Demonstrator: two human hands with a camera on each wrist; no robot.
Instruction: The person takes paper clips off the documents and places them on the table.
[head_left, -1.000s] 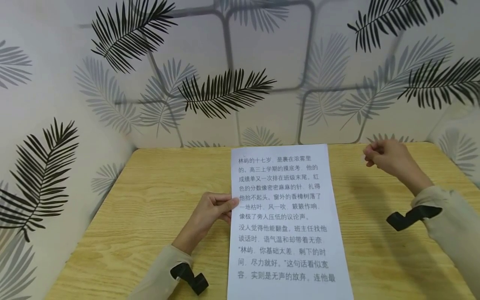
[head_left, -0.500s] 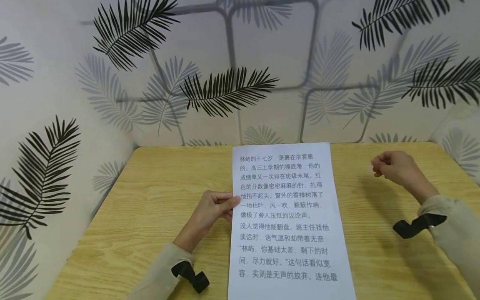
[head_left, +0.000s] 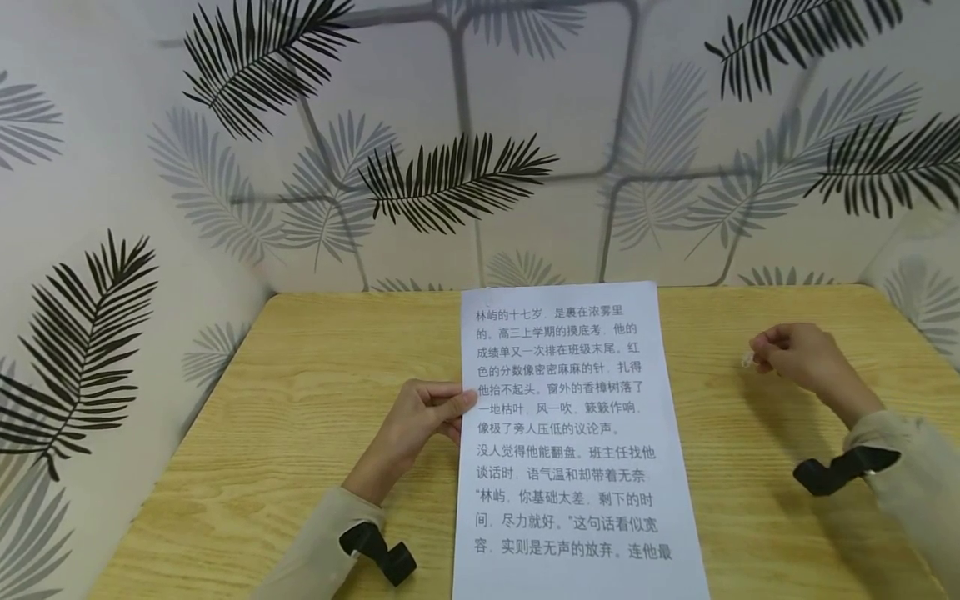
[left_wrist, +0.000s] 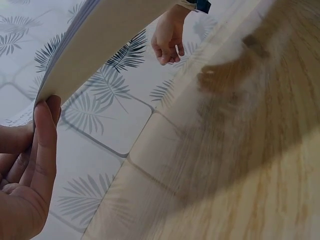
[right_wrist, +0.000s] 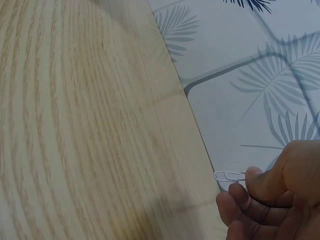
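Note:
A stack of white paper sheets [head_left: 570, 450] with printed Chinese text faces the head view. My left hand [head_left: 420, 421] pinches its left edge, thumb in front and fingers behind. In the left wrist view the sheets [left_wrist: 100, 45] stand raised above the table, several layers showing along the edge. To the right, my right hand [head_left: 806, 358] is over the table, apart from the paper. Between its thumb and index finger it pinches a white paper clip [right_wrist: 230, 176], whose looped end sticks out past the fingertips.
The wooden table [head_left: 315, 358] runs back to a wall [head_left: 540, 225] patterned with feathery leaves and grey lines. Black straps [head_left: 378, 554] are worn around both sleeves. The right arm casts a shadow on the tabletop.
My right hand, with the paper clip, has moved down and to the right, away from the paper. My left hand and the sheets have stayed nearly still.

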